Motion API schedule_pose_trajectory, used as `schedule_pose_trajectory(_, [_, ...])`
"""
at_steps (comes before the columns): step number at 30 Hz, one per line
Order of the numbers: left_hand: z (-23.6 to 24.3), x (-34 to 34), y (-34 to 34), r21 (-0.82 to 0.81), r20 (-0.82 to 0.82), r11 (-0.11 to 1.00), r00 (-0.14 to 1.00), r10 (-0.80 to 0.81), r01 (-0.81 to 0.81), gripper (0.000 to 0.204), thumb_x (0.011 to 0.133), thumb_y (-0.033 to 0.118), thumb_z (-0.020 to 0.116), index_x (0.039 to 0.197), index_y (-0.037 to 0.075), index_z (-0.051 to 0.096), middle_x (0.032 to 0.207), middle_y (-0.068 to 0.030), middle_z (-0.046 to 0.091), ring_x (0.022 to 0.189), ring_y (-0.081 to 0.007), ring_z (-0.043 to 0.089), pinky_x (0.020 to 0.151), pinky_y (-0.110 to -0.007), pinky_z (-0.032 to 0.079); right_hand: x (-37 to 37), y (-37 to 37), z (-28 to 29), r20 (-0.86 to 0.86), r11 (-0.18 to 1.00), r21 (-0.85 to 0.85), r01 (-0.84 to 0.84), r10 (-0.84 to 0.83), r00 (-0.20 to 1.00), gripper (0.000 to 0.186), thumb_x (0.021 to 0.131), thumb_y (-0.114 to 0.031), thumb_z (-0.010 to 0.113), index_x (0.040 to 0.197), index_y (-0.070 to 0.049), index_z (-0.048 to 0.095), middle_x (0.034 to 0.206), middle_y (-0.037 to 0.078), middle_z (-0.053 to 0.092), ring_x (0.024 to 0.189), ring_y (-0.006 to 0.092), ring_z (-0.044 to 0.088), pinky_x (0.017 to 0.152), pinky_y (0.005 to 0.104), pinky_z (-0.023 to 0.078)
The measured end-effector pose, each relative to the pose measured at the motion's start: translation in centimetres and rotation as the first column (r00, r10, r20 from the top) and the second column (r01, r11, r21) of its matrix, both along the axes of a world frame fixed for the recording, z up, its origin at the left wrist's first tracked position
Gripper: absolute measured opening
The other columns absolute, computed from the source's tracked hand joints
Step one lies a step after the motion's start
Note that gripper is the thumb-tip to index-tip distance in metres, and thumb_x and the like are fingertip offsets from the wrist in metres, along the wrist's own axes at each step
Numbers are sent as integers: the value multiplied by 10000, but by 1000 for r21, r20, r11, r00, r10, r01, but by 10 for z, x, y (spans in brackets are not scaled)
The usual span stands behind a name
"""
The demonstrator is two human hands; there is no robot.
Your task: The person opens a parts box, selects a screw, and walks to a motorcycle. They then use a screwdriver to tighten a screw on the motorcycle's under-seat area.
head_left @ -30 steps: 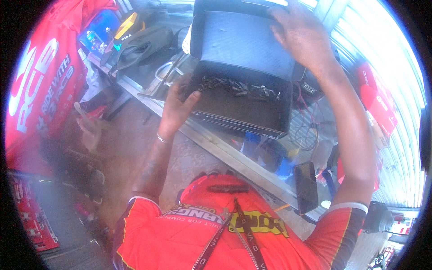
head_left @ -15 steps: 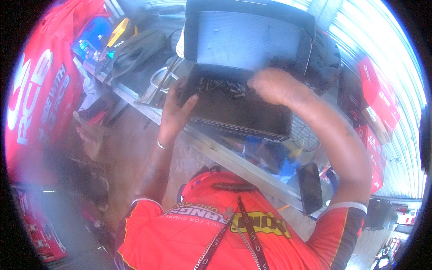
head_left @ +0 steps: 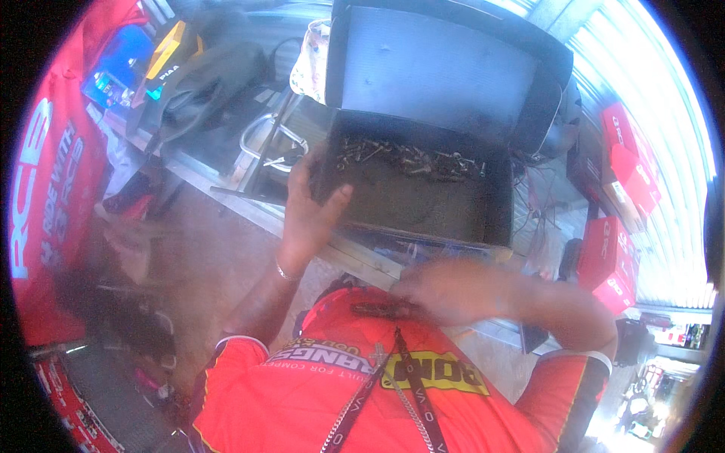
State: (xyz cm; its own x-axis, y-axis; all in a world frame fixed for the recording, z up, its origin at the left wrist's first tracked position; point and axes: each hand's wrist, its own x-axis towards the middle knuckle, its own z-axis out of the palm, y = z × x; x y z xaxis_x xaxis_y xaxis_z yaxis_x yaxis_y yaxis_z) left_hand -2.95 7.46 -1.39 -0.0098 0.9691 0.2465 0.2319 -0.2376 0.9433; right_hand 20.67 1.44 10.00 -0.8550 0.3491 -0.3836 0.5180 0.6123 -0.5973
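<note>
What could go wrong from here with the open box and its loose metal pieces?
The small metal pieces lie loose, so they might spill if the black box tips; only the left hand is at its side. The raised lid could swing down, since neither hand holds it.

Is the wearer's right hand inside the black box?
No, the right hand is by the red shirt, outside the open black box.
</note>
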Motion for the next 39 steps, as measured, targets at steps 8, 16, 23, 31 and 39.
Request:
schedule_pose_trajectory(8, [0,-2,2,22,16,999,999,-41,41,706,883,90,703,1475,-2,329,1409,-155,465,1306,-242,455,1122,-372,345,-38,-42,-47,202,984,-70,165,-148,968,228,894,-121,527,1024,33,633,1006,252,676,944,372,699,763,455,575])
schedule_pose_trajectory(16, [-5,-5,3,8,106,998,992,-70,69,770,849,162,753,1466,-29,333,1407,-195,410,1352,-295,409,1140,-410,333,-56,-43,-53,152,981,-22,190,-185,971,290,895,-224,608,1067,9,624,1053,235,645,966,392,675,804,482,555])
schedule_pose_trajectory(23, [-5,-8,4,23,157,993,981,-114,112,767,853,168,748,1466,-23,328,1408,-191,410,1350,-289,409,1144,-411,325,-58,-33,-18,-238,952,44,302,-284,929,264,884,-242,655,1058,-47,618,966,147,648,909,344,677,737,437,545])
schedule_pose_trajectory(31, [-3,-11,3,16,207,987,965,-161,161,782,854,170,743,1466,-42,305,1403,-202,408,1352,-303,405,1147,-421,320,-67,-45,39,-785,591,530,608,69,616,239,745,-227,818,939,-137,711,952,63,734,540,105,550,462,254,350])
schedule_pose_trajectory(39, [-11,-16,6,68,75,990,989,-130,125,759,853,174,741,1457,-42,336,1395,-221,419,1326,-327,431,1132,-437,340,-79,-66,52,-805,421,576,701,139,577,424,743,-284,872,1085,-191,640,995,0,699,583,74,449,479,232,315])
